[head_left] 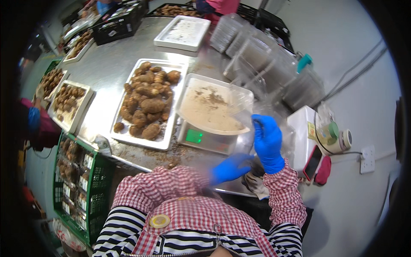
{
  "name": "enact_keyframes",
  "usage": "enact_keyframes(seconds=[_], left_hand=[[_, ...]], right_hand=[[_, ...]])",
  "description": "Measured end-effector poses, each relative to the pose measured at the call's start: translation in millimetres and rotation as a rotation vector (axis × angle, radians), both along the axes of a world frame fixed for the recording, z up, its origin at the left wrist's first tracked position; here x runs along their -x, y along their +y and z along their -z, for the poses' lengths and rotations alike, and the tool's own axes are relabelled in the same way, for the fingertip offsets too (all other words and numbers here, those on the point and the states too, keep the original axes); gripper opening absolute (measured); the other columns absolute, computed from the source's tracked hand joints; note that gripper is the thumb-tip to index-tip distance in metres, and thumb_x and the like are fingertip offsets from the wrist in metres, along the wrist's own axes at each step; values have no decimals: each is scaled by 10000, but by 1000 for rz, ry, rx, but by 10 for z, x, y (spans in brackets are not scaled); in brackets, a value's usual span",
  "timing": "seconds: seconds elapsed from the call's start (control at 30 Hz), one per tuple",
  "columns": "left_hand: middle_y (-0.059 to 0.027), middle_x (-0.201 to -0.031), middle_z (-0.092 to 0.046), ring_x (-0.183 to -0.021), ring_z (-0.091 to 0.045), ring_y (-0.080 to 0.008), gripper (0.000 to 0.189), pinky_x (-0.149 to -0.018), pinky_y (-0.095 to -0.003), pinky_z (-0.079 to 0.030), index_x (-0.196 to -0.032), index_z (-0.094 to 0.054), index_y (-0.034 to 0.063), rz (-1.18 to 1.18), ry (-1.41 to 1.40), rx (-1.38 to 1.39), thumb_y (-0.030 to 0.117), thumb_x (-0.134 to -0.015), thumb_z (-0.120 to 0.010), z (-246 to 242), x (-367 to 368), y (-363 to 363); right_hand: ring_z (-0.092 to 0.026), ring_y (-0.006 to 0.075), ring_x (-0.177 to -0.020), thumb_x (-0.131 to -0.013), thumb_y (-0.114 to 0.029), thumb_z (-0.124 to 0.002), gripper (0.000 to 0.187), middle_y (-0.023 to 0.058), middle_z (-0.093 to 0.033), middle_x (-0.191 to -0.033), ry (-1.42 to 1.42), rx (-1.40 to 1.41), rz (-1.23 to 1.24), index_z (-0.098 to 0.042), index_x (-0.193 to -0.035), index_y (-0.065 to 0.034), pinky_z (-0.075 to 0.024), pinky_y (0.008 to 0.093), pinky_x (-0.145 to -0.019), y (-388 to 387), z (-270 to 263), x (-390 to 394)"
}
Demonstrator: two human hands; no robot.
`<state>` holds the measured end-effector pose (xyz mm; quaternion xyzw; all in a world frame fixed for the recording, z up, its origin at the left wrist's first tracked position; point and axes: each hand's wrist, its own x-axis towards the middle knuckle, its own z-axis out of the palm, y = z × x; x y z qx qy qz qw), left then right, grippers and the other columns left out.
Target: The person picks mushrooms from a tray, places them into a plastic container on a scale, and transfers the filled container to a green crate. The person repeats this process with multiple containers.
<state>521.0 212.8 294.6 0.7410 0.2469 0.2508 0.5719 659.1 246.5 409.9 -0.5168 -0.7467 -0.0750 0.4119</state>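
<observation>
My right hand (268,141), in a blue glove, is raised at the right of the kitchen scale (207,138), fingers closed at the blurred edge of a clear plastic container (239,99). That container overlaps the right side of the scale's white pan (202,112), which holds only brown dirt crumbs. My left hand (229,168), also gloved in blue and blurred by motion, is just below the scale with its fingers apart and nothing seen in it. The scale has a lit green display. To its left, a white foam tray (167,143) holds many brown taro-like tubers (152,106).
Stacked clear plastic containers (257,51) stand at the back right. A white foam box (301,128) and a phone (313,162) are at right. Behind is another foam tray (181,32). A green crate (93,189) of packed tubers is at lower left. Other people work nearby.
</observation>
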Motion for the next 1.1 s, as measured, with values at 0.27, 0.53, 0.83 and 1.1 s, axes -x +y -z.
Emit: enact_keyframes(seconds=[0.27,0.53,0.83,1.1], left_hand=[[-116,-1217,-624,-1122,-587,-186,337,-985,-332,-463,-1295,-578,64,-255,-44,265,138,-968,-545,-327,1636,-49],[-109,-1206,-633,-1073,-604,-176,319,-961,-308,-481,-1280,-576,16,-713,-102,434,125,-986,-515,-313,2750,6],[-118,-1199,-629,-1070,-607,-178,317,-946,-312,-490,-1269,-578,-4,-696,-215,368,112,-982,-509,-233,3311,56],[-102,-1185,-626,-1011,-600,-158,414,-897,-286,-475,-1356,-495,35,-744,-429,737,218,-985,-522,-344,3639,343]], right_hand=[[-618,321,-801,-820,-154,-674,243,122,-660,-909,-323,234,-338,-631,-1049,-84,-480,427,-691,478,466,804],[-537,350,-1105,-782,-115,-720,538,158,-579,-1216,-69,252,-369,-547,-1288,-61,-432,432,-945,534,222,1836],[-476,366,-1213,-717,-149,-781,778,183,-442,-1380,-196,608,-162,-422,-1404,-71,-390,445,-1047,1527,1137,3015],[-582,221,-1117,-796,-143,-765,657,162,-552,-1277,732,984,-375,-459,-1363,-16,-508,322,-917,842,768,3026]])
